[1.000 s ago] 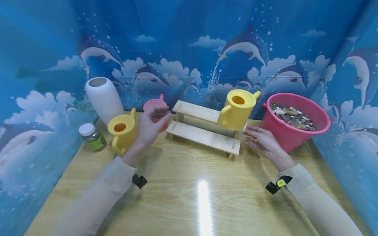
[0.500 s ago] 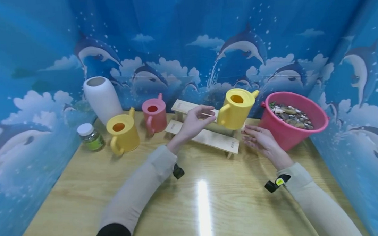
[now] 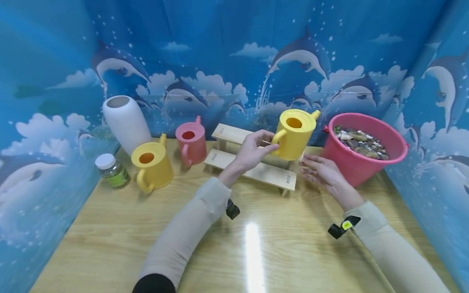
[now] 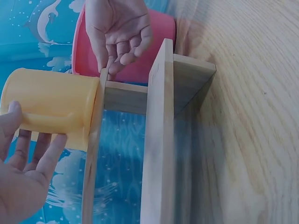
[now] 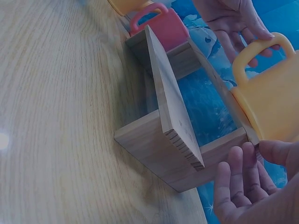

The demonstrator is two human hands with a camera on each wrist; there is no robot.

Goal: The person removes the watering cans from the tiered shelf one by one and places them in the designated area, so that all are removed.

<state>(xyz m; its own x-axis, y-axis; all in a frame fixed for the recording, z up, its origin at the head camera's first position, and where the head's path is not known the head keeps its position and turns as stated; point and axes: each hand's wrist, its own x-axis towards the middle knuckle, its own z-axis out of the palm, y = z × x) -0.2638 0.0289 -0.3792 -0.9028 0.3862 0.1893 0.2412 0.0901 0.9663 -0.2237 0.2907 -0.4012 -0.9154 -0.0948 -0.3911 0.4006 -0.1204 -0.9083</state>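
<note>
A yellow watering can (image 3: 296,138) stands upright on the right end of the upper board of a two-step wooden shelf (image 3: 266,173). My left hand (image 3: 252,152) is at its handle (image 5: 240,67), thumb on one side and fingertips on the other. In the left wrist view, the thumb and fingers lie around that handle on the can (image 4: 51,93). My right hand (image 3: 324,173) pinches the right end of the upper board between thumb and index finger, below the can. Its other fingers (image 5: 236,170) are loosely bent beside the shelf's side support.
Left of the shelf stand a pink watering can (image 3: 193,143) and another yellow watering can (image 3: 155,166). Farther left are a white vase (image 3: 129,126) and a lidded jar (image 3: 114,170). A pink bucket (image 3: 345,168) of pebbles stands close to my right hand. Dolphin-print curtain (image 3: 223,47) surrounds the table.
My left hand has moved right from the pink watering can, across the shelf, to the handle of the yellow one. My right hand has stayed at the shelf's end.
</note>
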